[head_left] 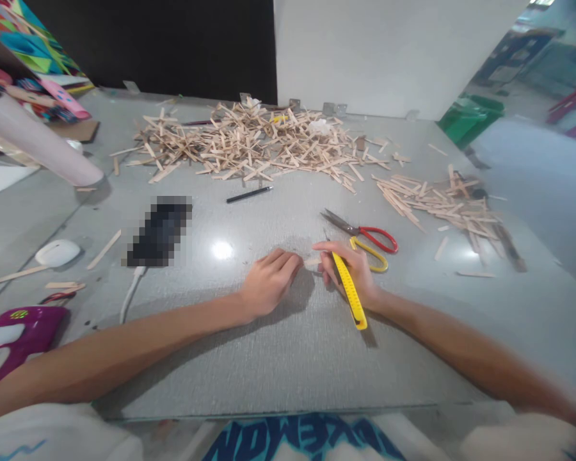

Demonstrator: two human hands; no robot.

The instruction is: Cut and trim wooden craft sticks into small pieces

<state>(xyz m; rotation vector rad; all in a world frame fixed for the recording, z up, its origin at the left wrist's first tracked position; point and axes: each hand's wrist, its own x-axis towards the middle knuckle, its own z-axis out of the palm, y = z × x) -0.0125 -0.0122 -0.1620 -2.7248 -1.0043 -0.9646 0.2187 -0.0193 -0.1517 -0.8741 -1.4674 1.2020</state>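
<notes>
My right hand [352, 272] is closed around a yellow utility knife [349, 291], its handle pointing back toward me and its blade end near the index finger. Left of it, my left hand [272, 280] is pinched on the end of a small flat wooden stick [312, 262], which pokes out toward the right fingers. Just behind the right hand lie scissors [360, 232] with one red and one yellow handle, blades pointing to the far left. The knife's tip is too fine to make out clearly.
A large heap of wooden sticks [249, 144] spreads along the back, with a smaller pile [454, 205] at right. A black pen [249, 194], a blurred phone [158, 232] on a white cable, a white case [57, 253] and a pale pink bottle [43, 137] are around the left.
</notes>
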